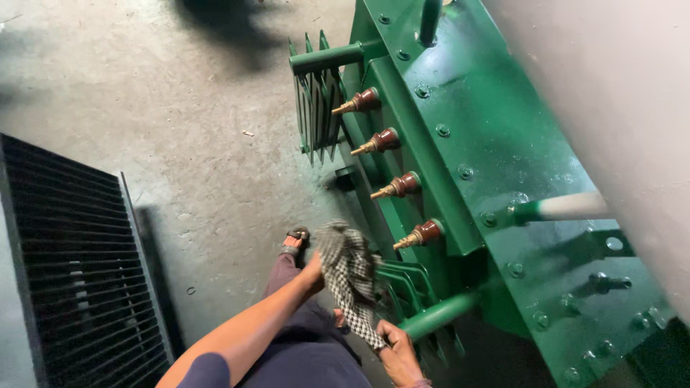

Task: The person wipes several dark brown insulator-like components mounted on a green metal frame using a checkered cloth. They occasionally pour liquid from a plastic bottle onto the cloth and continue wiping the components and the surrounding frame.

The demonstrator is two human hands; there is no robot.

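A black-and-white checked cloth hangs between my two hands beside a green transformer tank. My left hand grips the cloth's upper end. Lower down, my right hand holds the cloth's other end, close to a green pipe at the tank's near corner. Several brown bushings with brass tips stick out of the tank's side in a row; the nearest one is just above and right of the cloth.
Green cooling fins stand at the tank's far end, with more fins behind the cloth. A black ribbed grille lies on the concrete floor at left. My sandalled foot is below. A pale wall rises at right.
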